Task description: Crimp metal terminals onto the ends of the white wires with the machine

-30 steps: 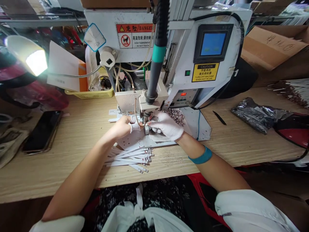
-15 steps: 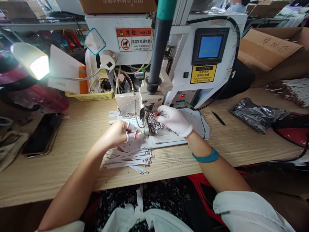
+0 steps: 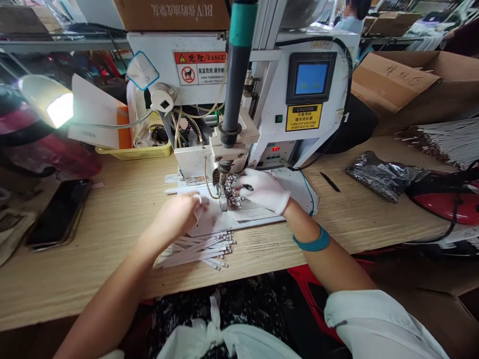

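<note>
My left hand, with white finger cots, is blurred and curled over a white sheet just above a pile of white strips. My right hand, in a white glove, rests on a heap of small dark and silver parts beside the machine's soldering head, fingers pinched around a small part. The white bench machine stands behind both hands.
A black phone lies at the left. A lit desk lamp and a yellow basket sit at the back left. A black foil bag, a bundle of white strips and a cardboard box are at the right.
My left hand has drawn back from the soldering head toward the strip pile. My right hand has moved from the head onto the heap of small parts.
</note>
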`<state>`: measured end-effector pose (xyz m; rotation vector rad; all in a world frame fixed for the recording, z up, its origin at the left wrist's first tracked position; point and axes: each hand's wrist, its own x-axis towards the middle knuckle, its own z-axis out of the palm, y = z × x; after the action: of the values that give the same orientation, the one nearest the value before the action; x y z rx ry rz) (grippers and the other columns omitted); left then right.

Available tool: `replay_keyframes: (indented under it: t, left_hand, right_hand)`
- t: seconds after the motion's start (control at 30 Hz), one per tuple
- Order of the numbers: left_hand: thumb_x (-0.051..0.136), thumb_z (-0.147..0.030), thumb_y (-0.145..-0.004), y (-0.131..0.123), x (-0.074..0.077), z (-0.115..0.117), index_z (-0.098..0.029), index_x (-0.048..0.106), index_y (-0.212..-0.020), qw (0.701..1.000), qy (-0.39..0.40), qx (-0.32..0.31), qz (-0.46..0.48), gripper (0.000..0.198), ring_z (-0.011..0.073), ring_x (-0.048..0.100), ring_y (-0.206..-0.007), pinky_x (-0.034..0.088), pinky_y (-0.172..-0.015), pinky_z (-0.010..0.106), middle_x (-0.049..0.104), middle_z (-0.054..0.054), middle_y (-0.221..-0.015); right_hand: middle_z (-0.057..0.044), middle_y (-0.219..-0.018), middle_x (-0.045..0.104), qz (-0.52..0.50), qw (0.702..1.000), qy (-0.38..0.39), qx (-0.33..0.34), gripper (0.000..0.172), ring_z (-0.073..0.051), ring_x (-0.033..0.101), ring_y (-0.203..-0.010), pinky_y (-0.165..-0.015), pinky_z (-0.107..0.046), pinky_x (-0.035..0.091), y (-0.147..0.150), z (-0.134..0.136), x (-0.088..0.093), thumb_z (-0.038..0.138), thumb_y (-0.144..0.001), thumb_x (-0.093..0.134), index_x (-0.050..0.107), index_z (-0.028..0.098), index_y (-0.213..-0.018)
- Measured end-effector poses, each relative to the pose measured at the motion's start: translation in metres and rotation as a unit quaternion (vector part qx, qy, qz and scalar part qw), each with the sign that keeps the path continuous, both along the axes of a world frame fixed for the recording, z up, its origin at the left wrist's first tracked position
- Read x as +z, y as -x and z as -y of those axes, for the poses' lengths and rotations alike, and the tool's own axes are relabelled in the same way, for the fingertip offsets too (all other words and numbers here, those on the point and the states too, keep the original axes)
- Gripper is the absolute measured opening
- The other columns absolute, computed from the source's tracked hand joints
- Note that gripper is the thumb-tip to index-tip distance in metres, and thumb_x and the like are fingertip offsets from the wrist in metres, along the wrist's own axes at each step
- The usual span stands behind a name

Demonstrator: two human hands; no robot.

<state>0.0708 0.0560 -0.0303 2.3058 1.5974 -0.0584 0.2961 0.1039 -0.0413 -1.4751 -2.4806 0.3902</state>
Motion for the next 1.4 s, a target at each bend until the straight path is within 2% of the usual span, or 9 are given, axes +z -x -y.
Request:
replay_keyframes:
  t: [0.07,0.13,0.3,0.43,0.6,0.8,1.03,1.2,1.4]
  left_hand:
    - [0.04,-0.011,-0.08,-0.001,-0.009,-0.012,-0.018,0.068,-0.091,0.996,-0.08,0.035,0.002,0.03,0.0186,0.062,-0.073,0.043,-0.063,0.026,0.067,0.008,-0.093]
    - [0.038,-0.011,-0.081,-0.004,-0.018,-0.019,-0.017,0.066,-0.092,0.994,-0.107,0.037,-0.004,0.031,0.0204,0.062,-0.079,0.043,-0.065,0.027,0.064,0.009,-0.102]
    - [0.035,-0.009,-0.082,-0.011,-0.026,-0.024,-0.013,0.063,-0.095,0.996,-0.071,0.06,0.018,0.032,0.0228,0.061,-0.08,0.045,-0.068,0.031,0.06,0.013,-0.105]
    - [0.039,-0.009,-0.079,-0.007,-0.03,-0.026,-0.013,0.064,-0.087,0.995,-0.071,0.027,0.062,0.026,0.0211,0.058,-0.081,0.045,-0.075,0.031,0.062,0.012,-0.095]
    - [0.041,-0.007,-0.075,-0.003,-0.039,-0.028,-0.014,0.062,-0.077,0.99,-0.086,-0.027,0.11,0.022,0.0238,0.055,-0.081,0.044,-0.076,0.034,0.062,0.012,-0.08]
    - [0.042,-0.013,-0.075,0.002,-0.029,-0.029,-0.015,0.06,-0.072,0.985,-0.034,-0.007,0.171,0.018,0.0218,0.056,-0.079,0.045,-0.075,0.032,0.062,0.01,-0.083]
    - [0.048,-0.044,-0.077,0.001,-0.012,-0.023,-0.015,0.058,-0.075,0.94,0.091,0.035,0.328,0.031,0.0143,0.047,-0.061,0.038,-0.056,0.024,0.056,0.001,-0.067]
    - [0.058,-0.046,-0.068,-0.007,-0.015,-0.021,-0.014,0.059,-0.072,0.897,0.151,0.11,0.402,0.032,0.0114,0.044,-0.057,0.034,-0.053,0.021,0.052,-0.001,-0.062]
    - [0.059,-0.044,-0.064,-0.01,-0.014,-0.023,-0.013,0.06,-0.067,0.891,0.147,0.123,0.411,0.031,0.0123,0.046,-0.06,0.037,-0.056,0.022,0.056,0.0,-0.064]
  right_hand:
    - [-0.005,-0.084,0.058,-0.016,1.0,0.0,0.021,0.017,-0.017,0.053,-0.076,-0.065,-0.027,0.034,0.001,0.001,-0.002,0.023,-0.081,0.057,0.073,0.018,-0.085]
    - [-0.005,-0.084,0.058,-0.019,0.999,0.006,0.049,0.015,-0.017,0.053,-0.075,-0.065,-0.027,0.034,0.005,0.002,-0.004,0.021,-0.08,0.058,0.073,0.019,-0.083]
    - [-0.007,-0.088,0.059,-0.003,0.998,0.029,0.051,0.011,-0.018,0.053,-0.075,-0.062,-0.028,0.033,0.011,0.004,-0.005,0.02,-0.078,0.06,0.071,0.017,-0.078]
    - [-0.006,-0.075,0.063,-0.127,0.988,0.089,0.003,0.011,-0.017,0.057,-0.069,-0.06,-0.028,0.037,0.006,0.002,-0.001,0.022,-0.081,0.056,0.064,0.015,-0.076]
    - [0.001,-0.054,0.056,-0.297,0.909,0.275,-0.102,0.009,-0.012,0.052,-0.042,-0.041,-0.024,0.037,0.005,0.002,0.001,0.024,-0.078,0.056,0.057,0.017,-0.074]
    - [0.0,-0.063,0.059,-0.393,0.86,0.31,-0.097,0.007,-0.009,0.053,-0.047,-0.041,-0.021,0.044,0.007,0.002,0.0,0.013,-0.07,0.059,0.061,0.013,-0.076]
    - [0.002,-0.059,0.057,-0.501,0.769,0.389,-0.08,0.017,-0.006,0.05,-0.044,-0.035,-0.016,0.039,0.017,0.007,-0.005,0.015,-0.064,0.064,0.057,0.012,-0.079]
    - [0.005,-0.055,0.053,-0.485,0.781,0.386,-0.083,0.015,-0.004,0.045,-0.04,-0.03,-0.014,0.031,0.026,0.007,-0.006,0.013,-0.065,0.063,0.055,0.014,-0.077]
    - [0.005,-0.055,0.05,-0.462,0.789,0.394,-0.091,0.013,-0.003,0.041,-0.039,-0.029,-0.013,0.025,0.028,0.006,-0.006,0.012,-0.068,0.061,0.054,0.014,-0.078]
